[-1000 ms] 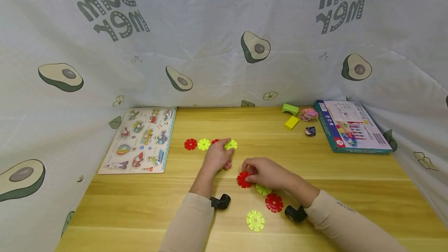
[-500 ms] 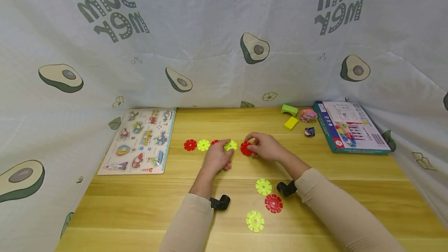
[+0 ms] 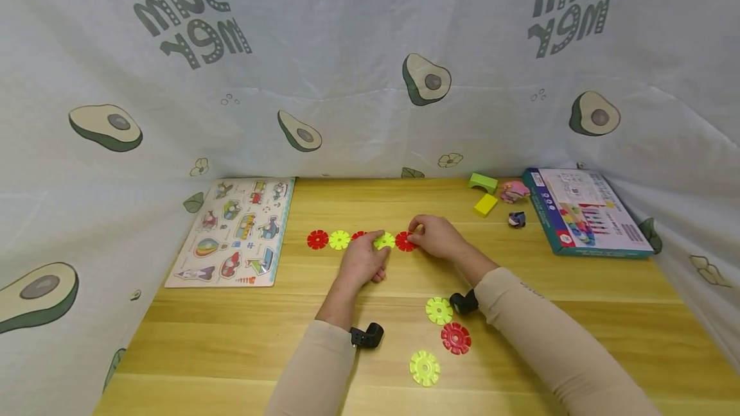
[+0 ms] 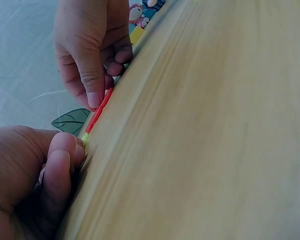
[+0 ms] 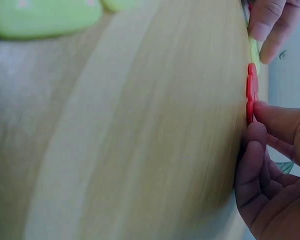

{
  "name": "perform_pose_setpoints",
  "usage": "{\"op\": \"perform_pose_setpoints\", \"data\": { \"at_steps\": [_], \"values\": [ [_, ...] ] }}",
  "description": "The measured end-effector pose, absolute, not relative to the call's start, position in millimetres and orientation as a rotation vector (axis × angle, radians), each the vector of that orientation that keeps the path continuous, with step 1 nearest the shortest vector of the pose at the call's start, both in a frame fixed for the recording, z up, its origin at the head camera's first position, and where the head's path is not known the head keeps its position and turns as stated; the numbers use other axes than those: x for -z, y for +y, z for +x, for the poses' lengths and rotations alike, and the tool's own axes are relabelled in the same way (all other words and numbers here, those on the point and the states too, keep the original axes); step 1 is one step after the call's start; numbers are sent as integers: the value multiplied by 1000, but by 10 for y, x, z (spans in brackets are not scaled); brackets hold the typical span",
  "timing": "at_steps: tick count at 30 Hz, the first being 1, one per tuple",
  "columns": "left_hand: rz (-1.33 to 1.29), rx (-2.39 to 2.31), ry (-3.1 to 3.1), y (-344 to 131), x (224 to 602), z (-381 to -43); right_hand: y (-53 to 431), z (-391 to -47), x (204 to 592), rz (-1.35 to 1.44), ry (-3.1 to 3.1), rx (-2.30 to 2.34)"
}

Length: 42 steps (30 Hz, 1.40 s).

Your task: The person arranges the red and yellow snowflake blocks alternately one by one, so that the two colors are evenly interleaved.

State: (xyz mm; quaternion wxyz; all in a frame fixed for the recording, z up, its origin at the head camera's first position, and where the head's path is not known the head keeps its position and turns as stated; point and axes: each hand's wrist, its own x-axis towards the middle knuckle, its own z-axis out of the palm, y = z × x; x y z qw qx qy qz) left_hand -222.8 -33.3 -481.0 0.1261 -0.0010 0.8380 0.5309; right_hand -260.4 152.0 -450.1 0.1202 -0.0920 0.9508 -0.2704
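Observation:
In the head view a row of notched plastic building discs lies on the table: a red disc (image 3: 317,239), a yellow-green disc (image 3: 339,240), a red one partly hidden by my left hand (image 3: 362,262), then another yellow-green disc (image 3: 384,241). My left index finger and thumb hold that last one at its edges. At the row's right end, my right hand (image 3: 437,237) pinches a red disc (image 3: 404,241) by its right side. The left wrist view shows this red disc (image 4: 98,114) lying edge to edge with the yellow-green one, low at the table.
Nearer me lie two loose yellow-green discs (image 3: 424,368) and a loose red disc (image 3: 456,338). A picture puzzle board (image 3: 234,233) is at left. Back right are a green arch block (image 3: 483,182), a yellow block (image 3: 485,205), two small figures (image 3: 514,191) and a boxed set (image 3: 590,210).
My right hand has carried the red disc from near the loose discs up to the row's right end, then left against the yellow-green disc. My left hand has stayed in place.

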Motion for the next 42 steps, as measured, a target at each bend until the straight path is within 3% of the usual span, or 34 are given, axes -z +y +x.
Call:
{"op": "perform_pose_setpoints", "data": {
  "at_steps": [12, 23, 29, 42],
  "values": [
    [45, -1498, 2468, -298, 4798, -2188, 1641, -2389, 4406, -362, 2775, 816],
    [275, -1367, 2481, -221, 4772, -2217, 1827, -1775, 4270, -500, 2672, 889],
    [340, -1520, 2360, -3, 4738, -2262, 1850, -1479, 4278, -568, 2602, 877],
    [120, -1668, 2332, 121, 4812, -2203, 1836, -972, 4351, -817, 2309, 854]
  ]
}}
